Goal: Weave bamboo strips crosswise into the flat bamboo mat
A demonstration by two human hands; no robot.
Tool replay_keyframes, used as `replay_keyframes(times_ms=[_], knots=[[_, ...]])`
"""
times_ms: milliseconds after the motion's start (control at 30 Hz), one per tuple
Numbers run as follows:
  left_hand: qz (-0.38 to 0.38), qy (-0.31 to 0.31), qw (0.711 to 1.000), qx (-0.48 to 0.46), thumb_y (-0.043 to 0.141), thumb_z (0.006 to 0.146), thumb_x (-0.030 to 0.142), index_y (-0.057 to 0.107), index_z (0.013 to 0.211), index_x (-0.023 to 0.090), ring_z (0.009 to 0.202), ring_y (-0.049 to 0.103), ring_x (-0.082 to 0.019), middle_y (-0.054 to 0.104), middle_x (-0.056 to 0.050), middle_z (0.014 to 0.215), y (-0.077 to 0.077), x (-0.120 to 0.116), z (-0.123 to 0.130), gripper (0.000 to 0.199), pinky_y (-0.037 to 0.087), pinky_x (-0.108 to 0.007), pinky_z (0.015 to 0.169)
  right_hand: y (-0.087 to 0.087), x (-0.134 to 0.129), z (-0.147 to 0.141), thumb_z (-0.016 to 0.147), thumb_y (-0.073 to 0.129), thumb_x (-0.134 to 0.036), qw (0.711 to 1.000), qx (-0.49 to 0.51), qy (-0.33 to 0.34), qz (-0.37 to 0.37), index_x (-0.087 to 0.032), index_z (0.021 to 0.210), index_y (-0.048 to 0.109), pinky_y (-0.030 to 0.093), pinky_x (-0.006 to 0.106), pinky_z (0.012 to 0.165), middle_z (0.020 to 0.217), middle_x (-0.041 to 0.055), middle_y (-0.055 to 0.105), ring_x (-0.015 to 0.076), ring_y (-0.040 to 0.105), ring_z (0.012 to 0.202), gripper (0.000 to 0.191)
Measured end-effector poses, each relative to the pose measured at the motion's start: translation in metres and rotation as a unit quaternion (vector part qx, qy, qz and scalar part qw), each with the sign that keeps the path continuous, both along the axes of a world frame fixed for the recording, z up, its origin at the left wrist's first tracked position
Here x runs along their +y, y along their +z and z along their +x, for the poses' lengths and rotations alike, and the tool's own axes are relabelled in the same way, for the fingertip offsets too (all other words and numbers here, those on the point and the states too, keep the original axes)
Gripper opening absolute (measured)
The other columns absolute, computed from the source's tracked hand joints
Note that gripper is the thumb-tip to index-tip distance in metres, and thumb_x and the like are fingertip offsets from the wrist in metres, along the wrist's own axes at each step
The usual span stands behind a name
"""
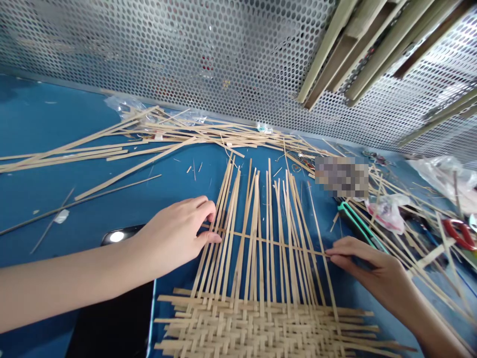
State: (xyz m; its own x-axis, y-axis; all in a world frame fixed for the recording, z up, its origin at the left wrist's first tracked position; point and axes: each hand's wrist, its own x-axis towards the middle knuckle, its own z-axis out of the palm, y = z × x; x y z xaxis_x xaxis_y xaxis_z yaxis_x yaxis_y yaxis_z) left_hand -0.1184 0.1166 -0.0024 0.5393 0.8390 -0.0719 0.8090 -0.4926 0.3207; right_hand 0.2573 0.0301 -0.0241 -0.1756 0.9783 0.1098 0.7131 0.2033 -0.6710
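Note:
A woven mat of pale bamboo strips [261, 328] lies at the lower middle, in a tight slanting weave. Its long loose strips [257, 223] fan away from me over the blue table. One thin crosswise strip [276, 242] runs among these loose strips, apart from the woven part. My right hand [372, 268] pinches the right end of that crosswise strip between thumb and fingertips. Over the leftmost loose strips is my left hand [179, 223], fingers curled and thumb apart, near the crosswise strip's left end; I see nothing gripped in it.
A black flat device [115, 318] lies under my left forearm. Loose bamboo strips [223, 130] are piled along the perforated metal panel [167, 54]. To the right are a green-and-black cutter [359, 223], plastic bags [387, 211] and a red handle [458, 233]. Bamboo pieces [372, 44] stand upper right.

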Motion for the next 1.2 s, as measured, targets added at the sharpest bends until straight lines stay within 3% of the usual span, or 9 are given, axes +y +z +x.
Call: replay_keyframes(times_ms=[167, 300, 467, 567, 767, 967, 1200], knots=[[0.039, -0.014, 0.999, 0.016, 0.072, 0.082, 0.041, 0.053, 0.08, 0.02, 0.069, 0.053, -0.02, 0.059, -0.001, 0.083, 0.0, -0.001, -0.001, 0.028, 0.037, -0.034, 0.063, 0.023, 0.003, 0.0, 0.083, 0.067, -0.052, 0.996, -0.074, -0.018, 0.036, -0.026, 0.09, 0.075, 0.059, 0.038, 0.075, 0.093, 0.0085, 0.073, 0.0269, 0.07, 0.086, 0.029], [0.05, -0.016, 0.999, 0.012, 0.072, 0.081, 0.042, 0.053, 0.076, 0.019, 0.068, 0.052, -0.02, 0.058, -0.001, 0.082, -0.001, -0.002, -0.001, 0.03, 0.036, -0.033, 0.063, 0.041, 0.003, -0.038, 0.092, 0.058, -0.045, 0.987, -0.15, 0.027, 0.047, -0.027, 0.104, 0.068, 0.057, 0.042, 0.083, 0.103, 0.0079, 0.07, 0.0271, 0.067, 0.096, 0.024], [0.052, -0.012, 0.999, 0.01, 0.071, 0.082, 0.042, 0.054, 0.075, 0.02, 0.068, 0.052, -0.019, 0.058, -0.001, 0.081, 0.0, -0.003, 0.0, 0.029, 0.036, -0.033, 0.064, 0.035, 0.008, -0.11, 0.097, 0.053, -0.028, 0.977, -0.154, 0.117, 0.09, -0.016, 0.117, 0.058, 0.055, 0.048, 0.088, 0.113, 0.0137, 0.063, 0.0286, 0.061, 0.105, 0.024], [0.038, -0.008, 0.999, 0.003, 0.07, 0.083, 0.04, 0.053, 0.076, 0.019, 0.071, 0.055, -0.019, 0.057, -0.001, 0.081, 0.0, -0.003, -0.001, 0.028, 0.037, -0.032, 0.063, 0.028, 0.016, -0.131, 0.093, 0.059, -0.023, 0.971, -0.164, 0.144, 0.102, -0.009, 0.116, 0.058, 0.054, 0.051, 0.086, 0.111, 0.0169, 0.061, 0.0309, 0.059, 0.102, 0.027], [0.067, -0.003, 0.998, -0.018, 0.069, 0.083, 0.043, 0.054, 0.081, 0.019, 0.074, 0.057, -0.02, 0.057, -0.001, 0.084, -0.006, -0.006, -0.005, 0.029, 0.039, -0.033, 0.065, 0.024, 0.021, -0.135, 0.089, 0.065, -0.023, 0.973, -0.183, 0.113, 0.083, -0.01, 0.098, 0.059, 0.054, 0.053, 0.077, 0.096, 0.0142, 0.06, 0.0309, 0.057, 0.091, 0.017], [0.09, -0.014, 0.995, -0.026, 0.065, 0.085, 0.042, 0.053, 0.074, 0.02, 0.068, 0.052, -0.018, 0.057, -0.001, 0.078, -0.01, -0.008, -0.004, 0.028, 0.036, -0.032, 0.062, 0.02, 0.019, -0.135, 0.091, 0.062, -0.016, 0.983, -0.129, 0.117, 0.053, -0.014, 0.095, 0.054, 0.052, 0.047, 0.079, 0.094, 0.0099, 0.059, 0.0262, 0.055, 0.089, 0.009], [0.078, -0.043, 0.996, 0.002, 0.056, 0.092, 0.037, 0.049, 0.068, 0.019, 0.068, 0.05, -0.021, 0.053, -0.001, 0.074, -0.007, -0.016, -0.003, 0.031, 0.037, -0.037, 0.066, 0.019, 0.013, -0.136, 0.09, 0.061, -0.012, 0.989, -0.092, 0.113, 0.022, -0.016, 0.095, 0.05, 0.05, 0.042, 0.081, 0.095, 0.0082, 0.055, 0.0233, 0.053, 0.089, 0.012]])
